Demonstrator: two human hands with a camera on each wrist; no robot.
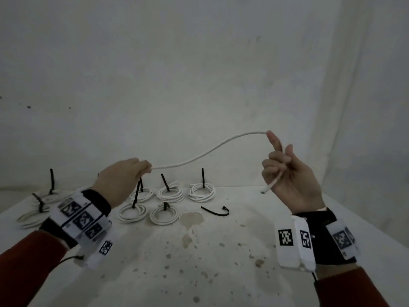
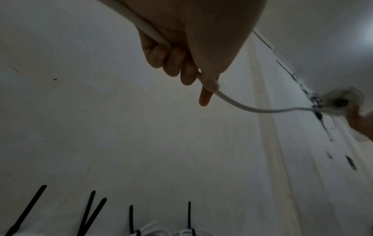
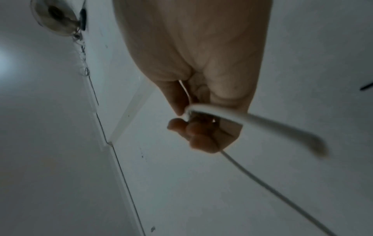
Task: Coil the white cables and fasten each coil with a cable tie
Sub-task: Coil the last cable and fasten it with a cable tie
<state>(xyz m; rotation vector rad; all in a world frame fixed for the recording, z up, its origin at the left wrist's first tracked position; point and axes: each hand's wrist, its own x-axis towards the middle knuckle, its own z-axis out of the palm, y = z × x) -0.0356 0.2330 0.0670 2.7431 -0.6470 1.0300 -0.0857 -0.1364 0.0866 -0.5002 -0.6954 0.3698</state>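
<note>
A white cable (image 1: 205, 155) hangs in the air between both hands above the table. My left hand (image 1: 130, 173) grips one part of it in a curled fist; in the left wrist view the cable (image 2: 238, 104) leaves the curled fingers (image 2: 173, 62). My right hand (image 1: 285, 171) holds the other part, with the cable running up past the raised index finger and its cut end (image 1: 264, 191) sticking out below the curled fingers. The right wrist view shows the cable (image 3: 262, 123) crossing the fingertips (image 3: 193, 129). A loose black cable tie (image 1: 215, 211) lies on the table.
Several white coils fastened with black ties lie on the stained white table (image 1: 199, 262): one at the back (image 1: 201, 191), others (image 1: 170, 192), (image 1: 164, 214), (image 1: 132, 212), and more at the left (image 1: 33, 216). A white wall stands behind.
</note>
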